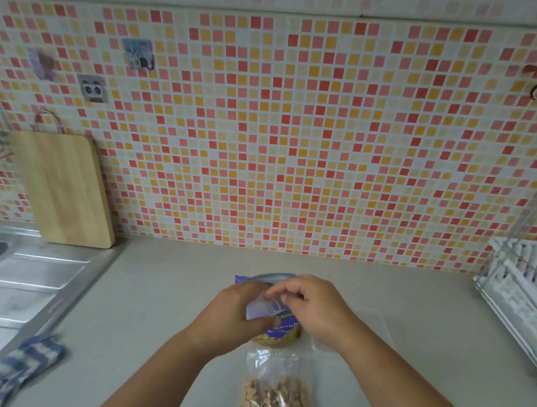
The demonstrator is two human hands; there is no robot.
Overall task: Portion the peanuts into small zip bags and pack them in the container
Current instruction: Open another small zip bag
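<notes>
We pinch an empty zip bag [265, 309] between left hand [236, 313] and right hand [313, 306], directly above the peanut packet [277, 334], mouth facing the right hand's fingers

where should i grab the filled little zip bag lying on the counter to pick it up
Pinch the filled zip bag by its empty clear top strip, coming from above at its far edge. It lies flat with the peanuts settled at the near end, so the top is thin, slack and likely easiest to pinch.
</notes>
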